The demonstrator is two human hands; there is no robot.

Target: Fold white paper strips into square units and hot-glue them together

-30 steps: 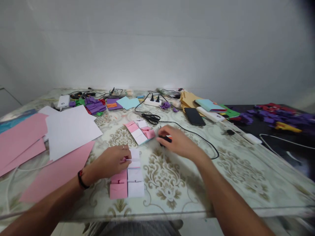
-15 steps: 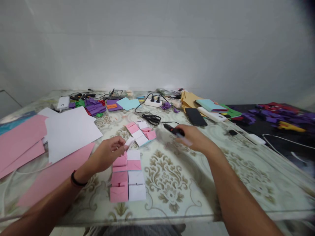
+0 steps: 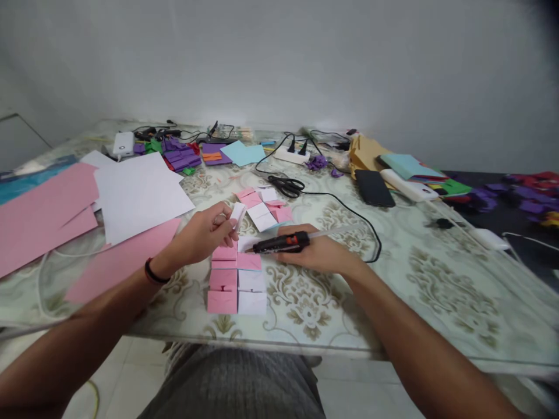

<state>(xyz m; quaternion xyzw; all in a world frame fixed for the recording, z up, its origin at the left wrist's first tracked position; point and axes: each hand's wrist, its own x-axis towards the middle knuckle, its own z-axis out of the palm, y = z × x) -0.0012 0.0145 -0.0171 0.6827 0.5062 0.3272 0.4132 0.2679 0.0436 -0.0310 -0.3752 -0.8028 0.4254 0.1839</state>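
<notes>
My left hand (image 3: 212,230) pinches a small folded white paper piece (image 3: 238,214), raised at the top end of a panel of pink and white folded paper squares (image 3: 223,279). In my right hand (image 3: 312,251) is a black glue gun (image 3: 282,242) with a clear glue stick (image 3: 332,230) poking out of its back. Its nozzle points left, at the white square in the panel's top row; whether the tip touches the paper I cannot tell. Just beyond lies a second pink and white folded piece (image 3: 262,214), with black scissors (image 3: 286,186) behind it.
White sheets (image 3: 142,195) and pink sheets (image 3: 43,215) lie at the left. A power strip (image 3: 292,155) feeds the glue gun's black cord (image 3: 349,205), which loops to the right. A black phone (image 3: 374,188) rests near stacked coloured paper (image 3: 410,167). Purple folded strips (image 3: 181,157) sit at the back left.
My right hand has brought the glue gun left and down to the panel's top, turning its nozzle leftward. My left hand still holds the white paper piece. The view has tilted downward.
</notes>
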